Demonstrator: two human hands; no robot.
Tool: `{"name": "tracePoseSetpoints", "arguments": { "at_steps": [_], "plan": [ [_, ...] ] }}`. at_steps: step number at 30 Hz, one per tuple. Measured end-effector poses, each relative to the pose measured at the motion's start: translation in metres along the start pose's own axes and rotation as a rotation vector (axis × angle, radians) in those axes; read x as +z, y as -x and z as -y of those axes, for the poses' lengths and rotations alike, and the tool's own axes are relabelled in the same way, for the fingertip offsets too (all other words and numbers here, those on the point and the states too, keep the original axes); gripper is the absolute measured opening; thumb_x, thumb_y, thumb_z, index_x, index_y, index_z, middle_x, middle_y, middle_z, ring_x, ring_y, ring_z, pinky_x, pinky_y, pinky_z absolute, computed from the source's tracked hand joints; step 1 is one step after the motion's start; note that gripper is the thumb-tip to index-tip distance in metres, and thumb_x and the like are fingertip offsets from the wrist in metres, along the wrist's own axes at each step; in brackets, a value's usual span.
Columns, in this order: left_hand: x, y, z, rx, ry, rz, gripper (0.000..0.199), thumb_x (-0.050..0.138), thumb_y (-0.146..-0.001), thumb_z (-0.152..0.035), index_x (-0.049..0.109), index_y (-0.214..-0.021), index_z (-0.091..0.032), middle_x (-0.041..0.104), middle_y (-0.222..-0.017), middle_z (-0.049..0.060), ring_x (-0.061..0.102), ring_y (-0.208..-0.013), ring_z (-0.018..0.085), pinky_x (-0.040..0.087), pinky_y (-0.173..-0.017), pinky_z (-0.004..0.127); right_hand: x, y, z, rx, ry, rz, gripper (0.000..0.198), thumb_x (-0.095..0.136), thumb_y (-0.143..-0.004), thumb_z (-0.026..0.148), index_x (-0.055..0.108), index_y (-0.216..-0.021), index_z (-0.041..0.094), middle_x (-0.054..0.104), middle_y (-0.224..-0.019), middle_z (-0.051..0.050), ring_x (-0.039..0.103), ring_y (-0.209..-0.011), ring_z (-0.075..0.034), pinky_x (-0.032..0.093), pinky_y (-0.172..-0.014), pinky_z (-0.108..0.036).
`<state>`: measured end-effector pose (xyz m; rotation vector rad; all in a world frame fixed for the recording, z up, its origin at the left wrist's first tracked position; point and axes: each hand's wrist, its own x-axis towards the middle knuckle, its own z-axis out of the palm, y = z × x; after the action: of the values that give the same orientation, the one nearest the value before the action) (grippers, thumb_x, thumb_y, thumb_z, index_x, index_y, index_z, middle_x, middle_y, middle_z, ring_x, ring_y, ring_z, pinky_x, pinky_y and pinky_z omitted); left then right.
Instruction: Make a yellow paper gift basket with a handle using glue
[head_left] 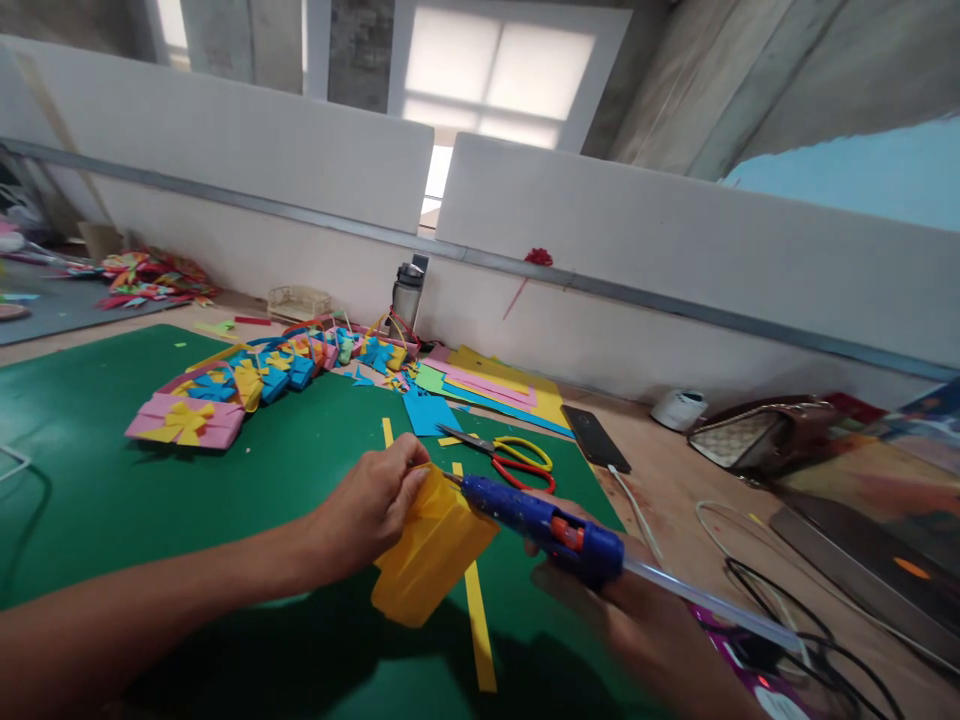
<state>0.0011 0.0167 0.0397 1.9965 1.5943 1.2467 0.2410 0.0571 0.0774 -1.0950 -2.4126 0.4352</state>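
Note:
Pinched between the fingers of my left hand (379, 500) is a small yellow paper box (435, 560), tilted above the green mat (315, 470). My right hand (607, 610) grips a blue hot glue gun (525, 515) with a clear glue stick coming out of its back end. The gun's metal tip is at the box's upper edge, beside my left fingertips; whether it touches is unclear. Beneath the box a yellow paper strip (478, 630) lies on the mat. Scissors (506, 458) with yellow and red handles rest just beyond the gun.
Several small paper baskets with bows (184, 420) stand at the left. Behind are coloured paper sheets (502, 390) and a metal bottle (406, 298). On the right lie a phone (596, 438), a handbag (750, 435), a laptop (862, 570) and cables (780, 590).

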Motion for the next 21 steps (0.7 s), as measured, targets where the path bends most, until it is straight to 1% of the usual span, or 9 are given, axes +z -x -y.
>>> {"name": "tracePoseSetpoints", "arguments": {
  "at_steps": [5, 10, 12, 15, 21],
  "plan": [
    [-0.001, 0.000, -0.001, -0.008, -0.011, 0.030, 0.014, 0.031, -0.089, -0.023, 0.042, -0.081, -0.018, 0.049, -0.066, -0.001, 0.042, -0.056, 0.012, 0.031, -0.052, 0.025, 0.002, -0.001, -0.003, -0.052, 0.001, -0.009, 0.044, 0.056, -0.078, 0.048, 0.058, -0.118, 0.030, 0.068, -0.108, -0.002, 0.063, -0.097, -0.028, 0.054, -0.082, -0.039],
    [0.001, 0.000, 0.000, 0.010, -0.017, 0.034, 0.016, 0.030, -0.089, -0.025, 0.042, -0.080, -0.018, 0.048, -0.065, -0.001, 0.041, -0.056, 0.012, 0.032, -0.053, 0.025, -0.001, -0.004, 0.007, -0.123, -0.054, 0.021, 0.038, 0.054, -0.080, 0.033, 0.058, -0.117, 0.027, 0.065, -0.115, -0.003, 0.061, -0.105, -0.026, 0.052, -0.086, -0.039],
    [0.002, 0.000, 0.001, 0.022, -0.034, 0.031, 0.017, 0.029, -0.089, -0.025, 0.042, -0.080, -0.018, 0.049, -0.064, -0.001, 0.042, -0.056, 0.012, 0.032, -0.053, 0.025, -0.003, -0.004, 0.012, -0.144, -0.052, 0.017, 0.037, 0.053, -0.080, 0.030, 0.058, -0.117, 0.027, 0.065, -0.115, -0.003, 0.061, -0.104, -0.026, 0.052, -0.086, -0.038],
    [0.003, 0.000, 0.002, 0.038, -0.072, 0.030, 0.017, 0.029, -0.089, -0.025, 0.043, -0.081, -0.018, 0.049, -0.065, 0.000, 0.043, -0.057, 0.013, 0.033, -0.054, 0.026, -0.005, -0.004, 0.014, -0.172, -0.026, 0.033, 0.036, 0.054, -0.080, 0.031, 0.059, -0.116, 0.028, 0.067, -0.112, -0.003, 0.063, -0.101, -0.025, 0.054, -0.083, -0.036],
    [0.002, 0.001, 0.003, 0.068, -0.094, 0.040, 0.017, 0.028, -0.089, -0.024, 0.043, -0.083, -0.018, 0.051, -0.065, 0.001, 0.044, -0.057, 0.013, 0.033, -0.054, 0.026, -0.004, -0.002, 0.013, -0.190, 0.019, 0.018, 0.039, 0.054, -0.079, 0.029, 0.059, -0.118, 0.030, 0.068, -0.108, -0.003, 0.065, -0.097, -0.025, 0.056, -0.079, -0.036]
  ]
}}
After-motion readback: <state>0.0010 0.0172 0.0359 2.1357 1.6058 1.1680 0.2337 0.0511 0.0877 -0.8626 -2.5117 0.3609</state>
